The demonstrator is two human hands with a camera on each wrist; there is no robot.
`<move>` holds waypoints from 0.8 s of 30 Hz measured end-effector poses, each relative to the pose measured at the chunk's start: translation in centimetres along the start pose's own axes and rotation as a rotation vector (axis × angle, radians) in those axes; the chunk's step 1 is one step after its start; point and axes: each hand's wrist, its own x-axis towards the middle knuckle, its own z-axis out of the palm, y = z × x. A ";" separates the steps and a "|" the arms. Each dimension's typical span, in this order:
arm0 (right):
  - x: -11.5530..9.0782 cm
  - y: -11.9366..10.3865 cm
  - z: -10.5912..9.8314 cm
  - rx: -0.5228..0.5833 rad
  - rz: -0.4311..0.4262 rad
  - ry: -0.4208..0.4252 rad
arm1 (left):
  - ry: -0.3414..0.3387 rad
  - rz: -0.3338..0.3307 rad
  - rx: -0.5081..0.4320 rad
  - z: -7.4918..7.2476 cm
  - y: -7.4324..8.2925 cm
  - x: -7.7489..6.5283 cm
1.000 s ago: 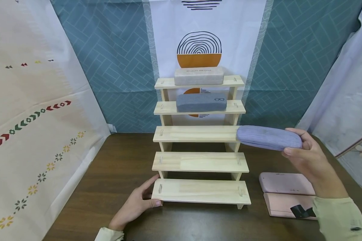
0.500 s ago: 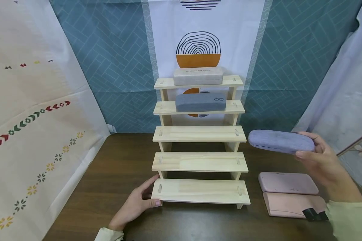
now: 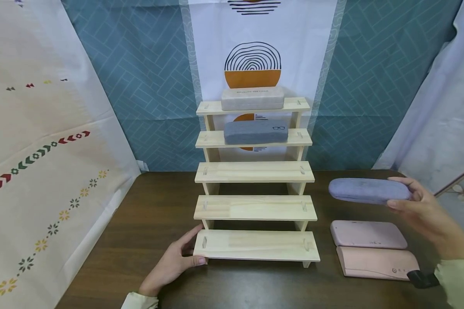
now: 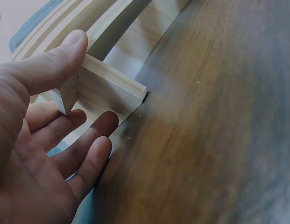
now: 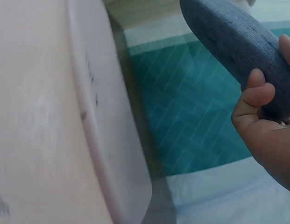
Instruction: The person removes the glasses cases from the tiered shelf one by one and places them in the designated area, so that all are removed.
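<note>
My right hand (image 3: 421, 208) holds a blue-purple fabric glasses case (image 3: 367, 190) by its right end, above the table to the right of a tiered wooden stand (image 3: 255, 171). In the right wrist view, thumb and fingers wrap the end of this case (image 5: 243, 44). At the stand's lowest step, my left hand (image 3: 174, 262) grips the left end, thumb at the front corner and fingers behind. The left wrist view shows the left thumb (image 4: 72, 51) on the wooden edge, other fingers loosely bent beside it. A grey-blue glasses case (image 3: 255, 132) and a pale grey one (image 3: 252, 98) sit on the upper two steps.
A pinkish-mauve glasses case (image 3: 368, 234) and a peach one (image 3: 379, 262) lie together on the dark wooden table (image 3: 147, 214), right of the stand. A black strap (image 3: 423, 279) hangs by the right sleeve. Patterned cloths (image 3: 139, 86) stand behind and at the sides.
My right hand has carried the blue-purple glasses case right and downward, away from the third step's right end. My left hand has stayed on the stand.
</note>
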 end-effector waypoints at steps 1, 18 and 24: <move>-0.1 0.1 -0.3 0.002 0.006 -0.005 | -0.001 0.002 -0.001 0.0 -0.1 0.0; -0.5 1.2 -3.7 -0.205 0.269 -0.031 | 0.028 -0.025 0.030 0.0 -0.1 0.1; -0.4 1.6 -4.3 -0.307 0.336 -0.075 | 0.029 -0.041 0.029 0.0 0.1 0.1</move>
